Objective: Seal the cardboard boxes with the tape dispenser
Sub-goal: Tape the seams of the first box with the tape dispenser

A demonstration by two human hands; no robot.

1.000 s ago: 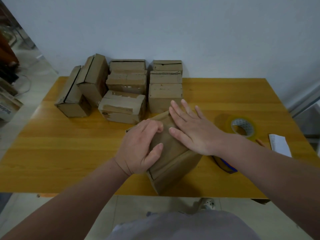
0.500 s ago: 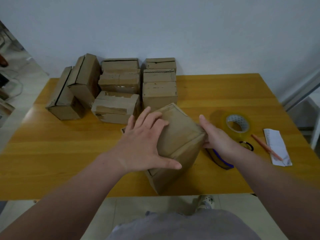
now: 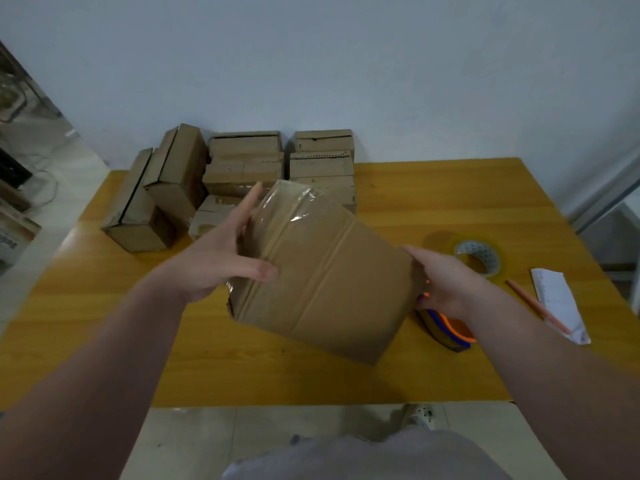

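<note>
One cardboard box (image 3: 325, 271) is held tilted above the table's (image 3: 415, 188) near middle, left hand (image 3: 221, 258) clamping its left side, right hand (image 3: 446, 282) curled round its right edge. The tape dispenser (image 3: 448, 332) lies just right.

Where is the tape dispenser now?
In the head view, the tape dispenser lies on the table right of the box, beneath the right hand, near the tape roll.

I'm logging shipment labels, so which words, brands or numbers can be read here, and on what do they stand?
No text here can be read in full.
On the paper slip: faint print, too blurred to read.
On the carton at the left edge: dark lettering, cut off and blurred.
On the tape roll: a patterned core, no legible text.
On the held cardboard box and the stacked boxes: no print visible.
</note>
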